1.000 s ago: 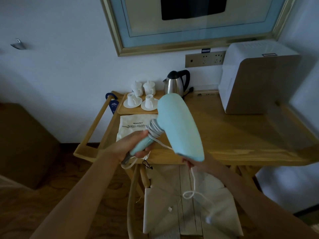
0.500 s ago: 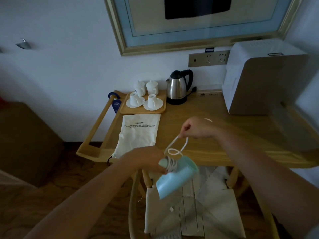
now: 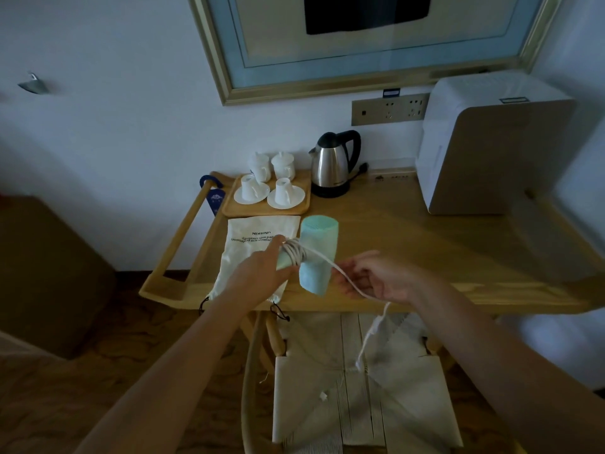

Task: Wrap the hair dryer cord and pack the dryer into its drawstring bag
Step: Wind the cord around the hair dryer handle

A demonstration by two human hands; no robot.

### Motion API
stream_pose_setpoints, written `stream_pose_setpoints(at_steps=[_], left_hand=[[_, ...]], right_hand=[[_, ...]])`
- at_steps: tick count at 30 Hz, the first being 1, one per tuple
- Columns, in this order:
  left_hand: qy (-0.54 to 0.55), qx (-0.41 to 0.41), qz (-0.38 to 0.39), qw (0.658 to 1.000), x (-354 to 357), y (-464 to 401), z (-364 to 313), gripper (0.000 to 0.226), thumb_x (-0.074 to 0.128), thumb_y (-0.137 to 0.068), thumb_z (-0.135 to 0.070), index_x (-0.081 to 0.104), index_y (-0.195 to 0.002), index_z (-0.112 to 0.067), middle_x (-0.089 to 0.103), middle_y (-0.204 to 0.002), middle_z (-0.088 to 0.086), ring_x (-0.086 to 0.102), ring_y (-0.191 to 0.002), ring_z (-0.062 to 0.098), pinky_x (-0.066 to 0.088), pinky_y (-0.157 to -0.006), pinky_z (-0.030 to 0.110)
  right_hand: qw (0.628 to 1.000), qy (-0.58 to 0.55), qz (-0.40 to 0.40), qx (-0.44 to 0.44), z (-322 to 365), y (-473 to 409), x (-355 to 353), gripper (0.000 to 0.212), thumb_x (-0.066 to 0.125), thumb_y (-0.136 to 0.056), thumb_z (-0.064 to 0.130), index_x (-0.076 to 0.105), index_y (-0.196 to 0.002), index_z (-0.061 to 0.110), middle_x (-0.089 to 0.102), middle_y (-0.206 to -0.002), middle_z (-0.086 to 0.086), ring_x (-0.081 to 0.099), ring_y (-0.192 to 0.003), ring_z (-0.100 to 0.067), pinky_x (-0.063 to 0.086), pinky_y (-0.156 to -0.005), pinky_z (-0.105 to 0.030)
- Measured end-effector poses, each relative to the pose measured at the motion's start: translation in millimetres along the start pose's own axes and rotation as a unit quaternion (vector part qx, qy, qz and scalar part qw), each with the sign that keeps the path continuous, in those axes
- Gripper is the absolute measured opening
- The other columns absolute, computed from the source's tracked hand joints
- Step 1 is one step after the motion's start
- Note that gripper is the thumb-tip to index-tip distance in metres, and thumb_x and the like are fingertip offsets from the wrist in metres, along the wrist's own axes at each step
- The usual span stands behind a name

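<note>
The left hand grips the handle of the pale turquoise plastic hair dryer, fingers curled round it just below the coils of white cord wound about the handle. At three o'clock from it, the right hand pinches the free run of that cord, which slants from the coils to the fingers, then drops toward five o'clock with its plug end dangling over the woven-seat wooden chair. The dryer is held above the front edge of the light wooden desk, barrel pointing to twelve o'clock. Under the left hand lies the cream cloth drawstring bag, flat on the desk with printed lettering. At twelve o'clock from the bag sits a wooden tray of white cups, and a steel electric kettle stands at one o'clock.
</note>
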State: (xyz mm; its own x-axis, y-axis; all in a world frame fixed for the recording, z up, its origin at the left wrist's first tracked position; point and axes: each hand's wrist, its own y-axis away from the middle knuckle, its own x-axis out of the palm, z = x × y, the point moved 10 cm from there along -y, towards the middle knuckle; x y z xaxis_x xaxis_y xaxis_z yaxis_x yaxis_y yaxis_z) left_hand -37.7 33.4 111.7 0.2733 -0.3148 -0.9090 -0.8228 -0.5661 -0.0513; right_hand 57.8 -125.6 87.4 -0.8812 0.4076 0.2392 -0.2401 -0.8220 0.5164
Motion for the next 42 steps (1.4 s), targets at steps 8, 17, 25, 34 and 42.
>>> stream_pose_setpoints(at_steps=[8,17,25,34,42], left_hand=[[0.042,-0.073,-0.071,0.994,-5,-5,8,0.063,0.058,-0.085,-0.050,0.034,-0.134,-0.019,0.064,-0.112,0.012,0.060,-0.088,0.022,0.042,-0.068,0.030],[0.167,-0.160,-0.024,0.973,12,-2,32,0.041,0.060,-0.084,-0.044,0.057,-0.104,-0.009,0.064,-0.082,0.003,0.057,-0.063,0.009,0.041,-0.051,0.018],[0.365,-0.179,0.103,0.908,37,17,18,0.031,0.065,-0.083,-0.039,0.063,-0.089,-0.009,0.062,-0.064,0.003,0.052,-0.042,0.007,0.046,-0.043,0.022],[0.518,-0.189,0.105,0.828,37,14,-3,0.048,0.059,-0.082,-0.049,0.065,-0.093,-0.003,0.059,-0.061,0.000,0.047,-0.042,0.008,0.039,-0.038,0.018],[0.667,-0.058,0.232,0.706,26,21,-24,0.052,0.060,-0.077,-0.058,0.051,-0.095,-0.010,0.055,-0.063,-0.001,0.041,-0.037,0.004,0.035,-0.035,0.013]], right_hand=[[0.958,0.180,-0.037,-0.221,35,30,27,0.014,0.051,-0.091,0.008,0.064,-0.096,0.007,0.059,-0.068,-0.001,0.046,-0.044,-0.003,0.037,-0.043,-0.015],[0.855,0.429,-0.113,-0.269,19,34,46,0.011,0.050,-0.093,0.022,0.058,-0.100,0.019,0.063,-0.085,0.011,0.060,-0.065,-0.001,0.046,-0.053,-0.017],[0.844,0.418,-0.242,-0.233,-16,12,-34,0.034,0.050,-0.091,0.040,0.062,-0.073,0.014,0.052,-0.056,0.004,0.045,-0.048,-0.009,0.034,-0.047,-0.022],[0.903,0.275,-0.190,-0.272,-25,15,-22,0.026,0.051,-0.093,0.023,0.057,-0.068,0.026,0.049,-0.051,0.007,0.040,-0.039,-0.002,0.034,-0.044,-0.017],[0.945,0.289,0.051,-0.145,-75,8,-2,0.026,0.051,-0.093,0.023,0.069,-0.075,0.026,0.060,-0.054,0.012,0.054,-0.052,-0.001,0.043,-0.057,-0.011]])
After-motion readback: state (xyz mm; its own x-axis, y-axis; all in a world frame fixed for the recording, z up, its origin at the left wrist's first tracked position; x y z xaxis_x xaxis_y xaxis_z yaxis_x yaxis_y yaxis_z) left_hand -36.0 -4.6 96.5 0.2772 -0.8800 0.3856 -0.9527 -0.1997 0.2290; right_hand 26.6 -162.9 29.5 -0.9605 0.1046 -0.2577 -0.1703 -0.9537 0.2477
